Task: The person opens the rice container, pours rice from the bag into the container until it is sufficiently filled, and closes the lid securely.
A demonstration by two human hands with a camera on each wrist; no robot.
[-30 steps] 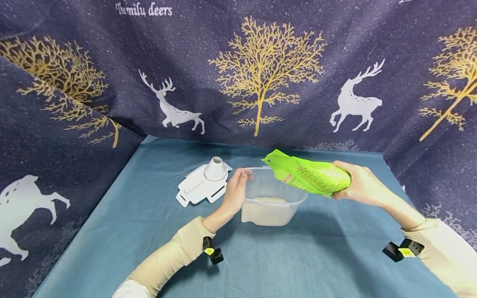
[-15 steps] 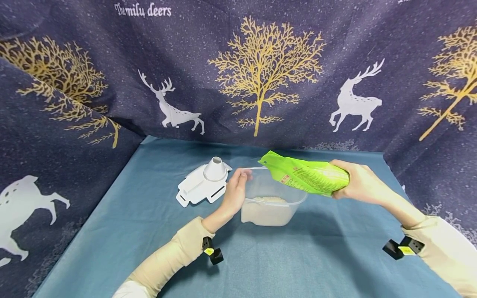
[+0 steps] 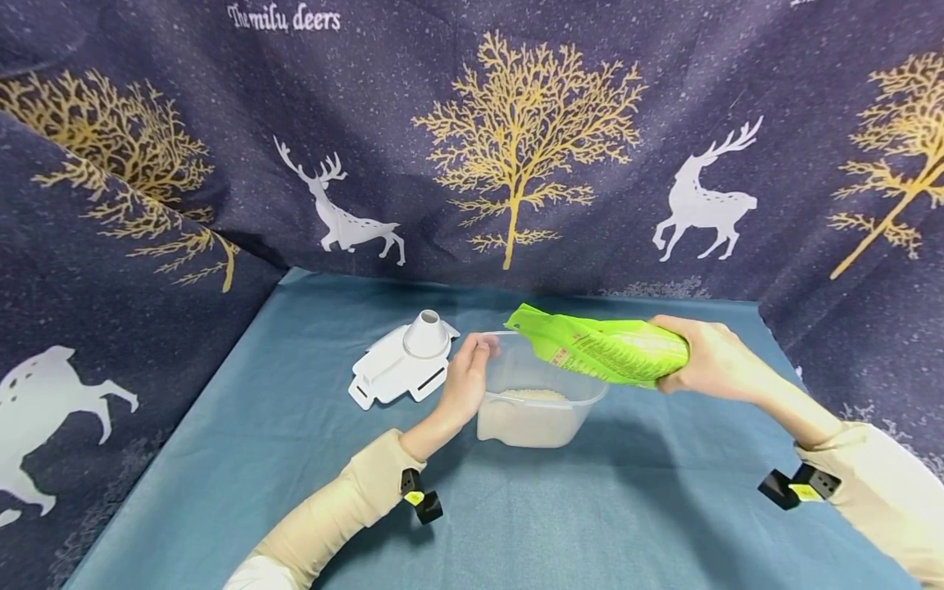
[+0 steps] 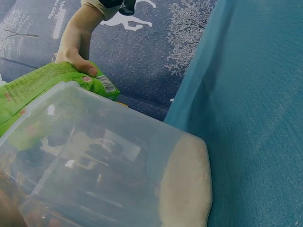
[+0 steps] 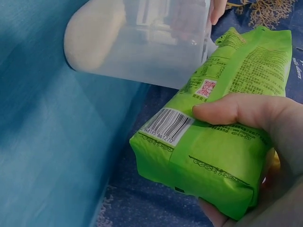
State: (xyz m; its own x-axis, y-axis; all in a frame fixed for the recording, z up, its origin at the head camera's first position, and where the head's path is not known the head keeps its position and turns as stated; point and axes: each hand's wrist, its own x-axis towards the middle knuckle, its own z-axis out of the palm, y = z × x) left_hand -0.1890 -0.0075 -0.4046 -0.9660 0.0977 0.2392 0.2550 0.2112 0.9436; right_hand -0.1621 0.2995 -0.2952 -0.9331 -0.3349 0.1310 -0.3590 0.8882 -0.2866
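Observation:
A clear plastic container stands on the cloth, with pale rice-like grain in its bottom. My left hand grips its left rim, fingers over the edge. On the right, my right hand holds the bottom end of a green bag. The bag lies nearly level over the container's right side, its narrow end above the opening. The right wrist view shows my thumb pressed on the printed face of the bag near a barcode. I cannot see any grain falling from it.
Left of the container lies a white lid-like piece with side flaps, and a white cone-shaped cup stands on it. Blue cloth covers the table. A dark curtain printed with deer and trees hangs behind.
The narrow end of the green bag has shifted left and dropped slightly over the container. My right hand has moved a little left with it. The left hand and container stay still.

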